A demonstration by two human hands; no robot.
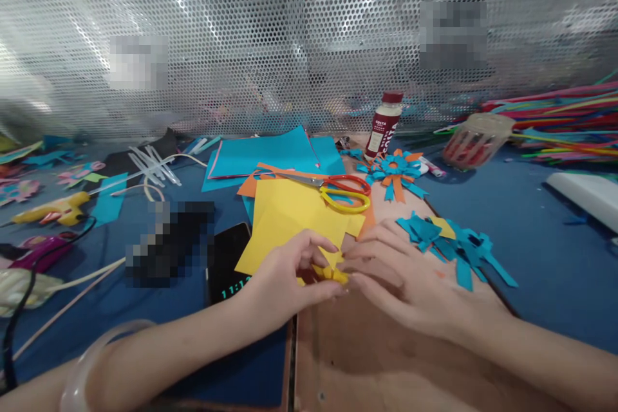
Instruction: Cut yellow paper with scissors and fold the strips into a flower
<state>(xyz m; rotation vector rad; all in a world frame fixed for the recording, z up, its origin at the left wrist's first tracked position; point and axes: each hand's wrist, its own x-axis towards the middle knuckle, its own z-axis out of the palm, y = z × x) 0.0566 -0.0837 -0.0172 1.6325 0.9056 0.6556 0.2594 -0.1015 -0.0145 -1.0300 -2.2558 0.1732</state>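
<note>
My left hand (294, 277) is closed in a pinch on a small folded piece of yellow paper (332, 273). My right hand (400, 277) reaches in from the other side, fingers stretched and a little apart, tips right by the paper; whether they touch it I cannot tell. Just beyond the hands lie yellow paper sheets (290, 206), with scissors (338, 190) with red and yellow handles resting on top. To the right of my right hand is a pile of blue paper strips (463, 244), and behind it a blue and orange paper flower (396, 170).
Blue sheets (261, 154) lie at the back, near a bottle (383, 125) with a dark red cap. A phone (224, 257) lies by my left forearm. Left stands a yellow glue gun (53, 209) with cables. A clear plastic cup (476, 141) and pipe cleaners (570, 119) are at right.
</note>
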